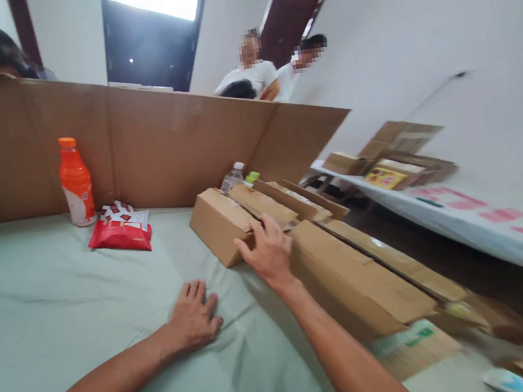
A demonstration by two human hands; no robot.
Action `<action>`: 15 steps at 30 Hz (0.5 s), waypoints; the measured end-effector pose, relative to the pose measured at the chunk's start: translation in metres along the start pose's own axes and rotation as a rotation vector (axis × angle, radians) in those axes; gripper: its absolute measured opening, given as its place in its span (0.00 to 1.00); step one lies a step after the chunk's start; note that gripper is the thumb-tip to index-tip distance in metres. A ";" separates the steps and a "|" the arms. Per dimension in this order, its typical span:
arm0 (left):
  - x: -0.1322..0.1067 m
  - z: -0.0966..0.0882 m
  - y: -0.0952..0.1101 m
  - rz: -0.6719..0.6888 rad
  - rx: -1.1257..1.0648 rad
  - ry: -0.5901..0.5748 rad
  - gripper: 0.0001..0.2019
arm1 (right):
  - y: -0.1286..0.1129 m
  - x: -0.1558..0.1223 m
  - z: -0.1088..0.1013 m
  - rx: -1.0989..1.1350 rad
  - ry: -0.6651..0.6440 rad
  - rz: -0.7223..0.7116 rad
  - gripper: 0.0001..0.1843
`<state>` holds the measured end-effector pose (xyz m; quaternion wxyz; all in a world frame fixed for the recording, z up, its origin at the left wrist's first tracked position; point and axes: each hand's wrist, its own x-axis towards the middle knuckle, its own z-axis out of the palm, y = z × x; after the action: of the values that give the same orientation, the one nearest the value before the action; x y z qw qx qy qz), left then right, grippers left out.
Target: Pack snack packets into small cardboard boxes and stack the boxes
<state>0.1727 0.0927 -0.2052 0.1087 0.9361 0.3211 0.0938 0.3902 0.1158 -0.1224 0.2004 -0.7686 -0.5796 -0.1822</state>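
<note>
My right hand [268, 249] grips the near corner of a small brown cardboard box [217, 222], thumb on its side and fingers over its top. That box leans against a row of larger flat cardboard boxes [352, 274] along the table's right side. My left hand [194, 315] lies flat on the pale green tablecloth [65, 309], fingers stretched out, a short way left of the box and holding nothing.
An orange drink bottle [75, 182] and a red snack packet [120, 229] sit at the back left. A tall cardboard screen [150, 146] walls the table's far side. A clear bottle [232, 177] stands behind the boxes. People stand beyond the screen. Another table [459, 216] with boxes stands right.
</note>
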 end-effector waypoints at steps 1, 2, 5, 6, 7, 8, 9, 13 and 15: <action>-0.010 -0.002 -0.001 0.022 -0.007 -0.019 0.27 | 0.000 -0.013 0.004 0.042 0.080 -0.044 0.25; -0.023 -0.005 -0.002 0.043 -0.014 -0.038 0.27 | -0.002 -0.027 0.010 0.092 0.128 -0.110 0.23; -0.070 -0.018 -0.010 0.082 -0.028 -0.077 0.29 | -0.025 -0.069 0.038 0.245 0.040 -0.362 0.19; -0.088 -0.023 -0.013 0.087 -0.029 -0.085 0.29 | -0.038 -0.083 0.049 0.281 -0.039 -0.438 0.19; -0.106 -0.029 -0.018 0.087 -0.028 -0.089 0.29 | -0.053 -0.095 0.059 0.307 -0.116 -0.498 0.19; -0.126 -0.035 -0.024 0.082 -0.025 -0.091 0.29 | -0.069 -0.107 0.068 0.322 -0.177 -0.541 0.20; -0.145 -0.040 -0.032 0.067 -0.020 -0.090 0.29 | -0.085 -0.118 0.075 0.331 -0.212 -0.569 0.21; -0.225 -0.062 -0.083 -0.170 0.036 -0.018 0.27 | -0.134 -0.155 0.081 0.376 -0.181 -0.698 0.23; -0.262 -0.080 -0.118 -0.399 0.100 0.079 0.23 | -0.144 -0.168 0.076 0.419 -0.164 -0.823 0.25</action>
<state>-0.1191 0.0326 -0.1871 0.0659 0.8538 0.5083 0.0912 0.2115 0.0538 -0.2594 0.2159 -0.4294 -0.8746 -0.0643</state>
